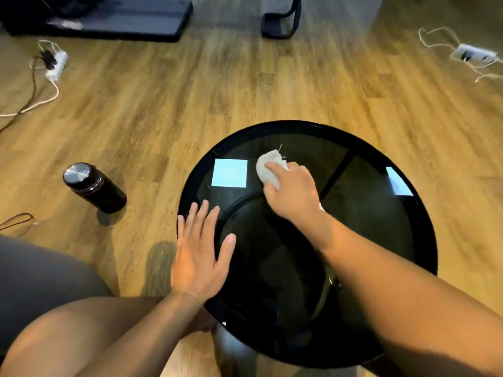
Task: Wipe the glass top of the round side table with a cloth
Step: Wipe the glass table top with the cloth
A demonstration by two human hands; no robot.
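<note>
The round side table (381, 219) has a dark glass top with a black rim and fills the lower middle of the view. A small off-white cloth (268, 165) lies bunched on the far part of the glass. My right hand (292, 195) presses down on the cloth, fingers curled over it. My left hand (200, 254) rests flat on the table's left edge, fingers spread, holding nothing. Ceiling lights reflect as pale squares in the glass.
A dark cylindrical flask (94, 187) with a metal lid stands on the wooden floor left of the table. Power strips with cables lie at the far left (55, 65) and far right (475, 54). A chair base (281, 23) and a dark mat (130, 20) sit at the back.
</note>
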